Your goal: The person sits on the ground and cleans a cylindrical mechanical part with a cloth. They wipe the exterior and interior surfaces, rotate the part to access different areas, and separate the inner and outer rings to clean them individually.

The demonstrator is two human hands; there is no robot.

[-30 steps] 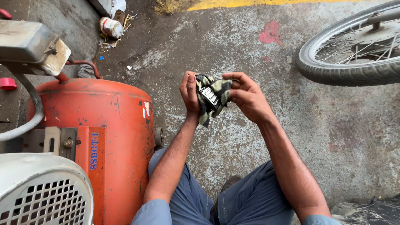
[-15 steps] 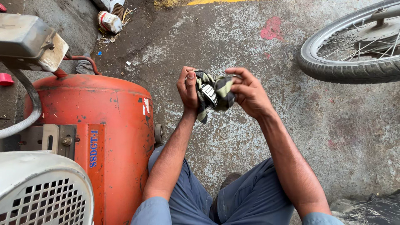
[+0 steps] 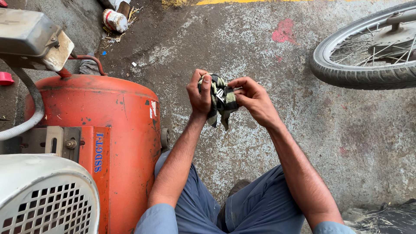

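A crumpled striped rag (image 3: 222,101), dark green, black and white, is bunched between both of my hands above the stained concrete floor. My left hand (image 3: 199,93) grips its left side with the fingers curled over the cloth. On the right side, my right hand (image 3: 253,99) pinches and presses into the rag. A loose end of the cloth hangs down below the hands. My knees in blue trousers (image 3: 260,208) are at the bottom of the view.
An orange air compressor tank (image 3: 108,130) stands close on the left, with a grey motor housing (image 3: 43,199) and hose. A wheel with tyre and spokes (image 3: 368,56) lies at the upper right. Litter (image 3: 115,19) sits at the top left.
Both hands have stayed together on the rag and kneaded it slightly. The view has shifted a little.
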